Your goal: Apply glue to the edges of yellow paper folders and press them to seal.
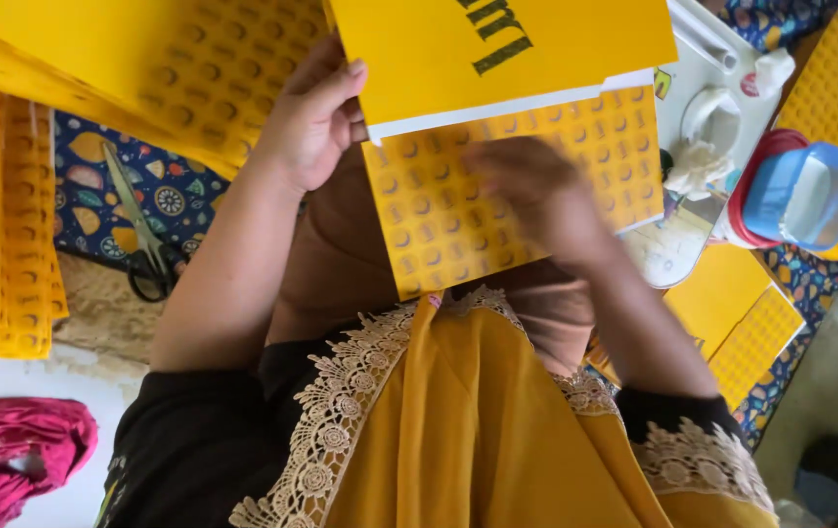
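My left hand [313, 122] grips the left edge of a yellow card folder [497, 59] with a dotted yellow panel [439, 210] below its white fold line. My right hand [541, 200], blurred by motion, lies flat on that dotted panel near its middle. The folder is held up in front of me above my lap, over my mustard cloth with lace trim [439, 420].
Stacks of yellow dotted card sheets [8, 235] lie at the left and top left. Black-handled scissors [145, 244] rest on a patterned blue mat. A blue lidded tub [800, 191], white tape roll [710, 117] and more yellow sheets [747, 328] sit right. Pink bag [8, 450] bottom left.
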